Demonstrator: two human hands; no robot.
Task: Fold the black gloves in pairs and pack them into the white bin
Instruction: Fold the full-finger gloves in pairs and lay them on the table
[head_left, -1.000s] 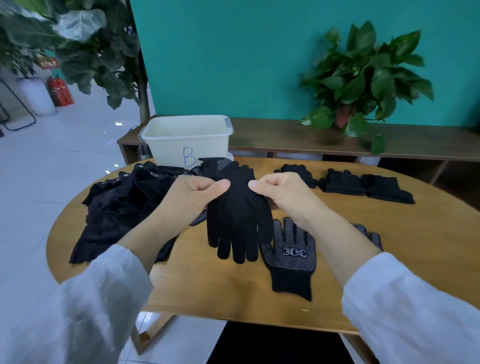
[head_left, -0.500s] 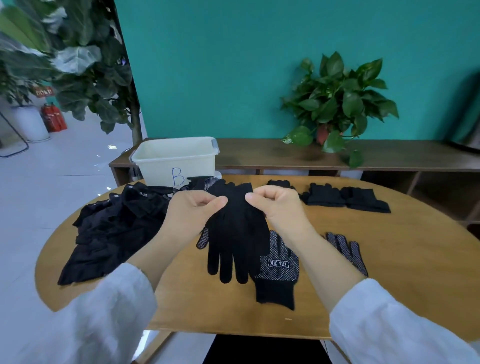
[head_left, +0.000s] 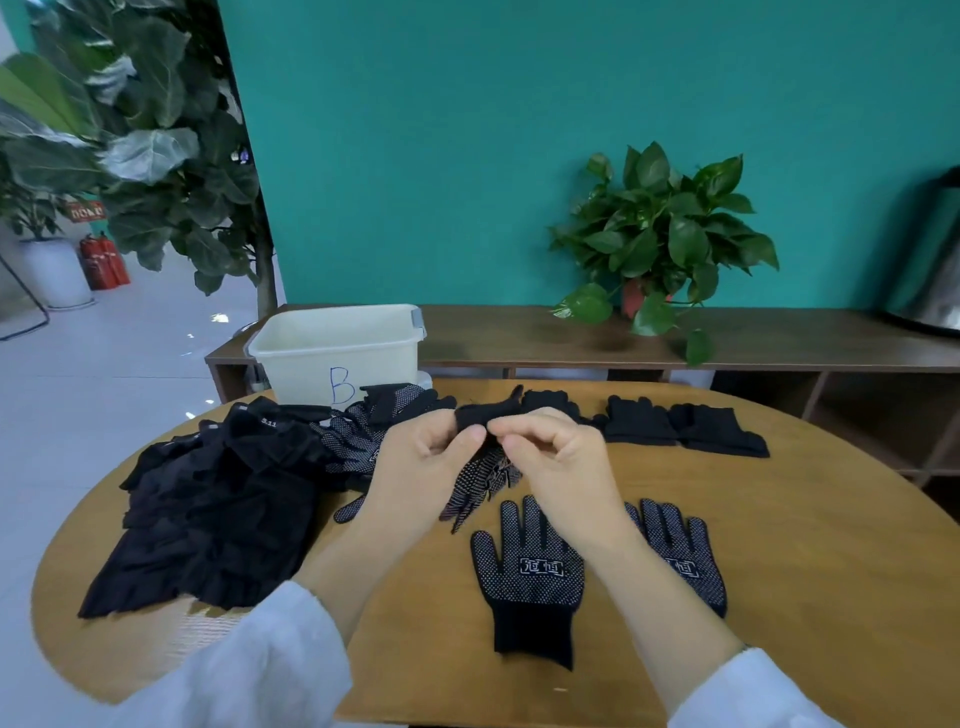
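Hands pinch one black dotted knit glove pair between them: left hand, right hand. Fingers dangle below. I should align cuffs before folding; white plastic bin sits beyond my left hand.

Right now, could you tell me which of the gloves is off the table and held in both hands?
The dotted glove hanging between the left hand and right hand, pinched at its cuff; the others lie on the table.
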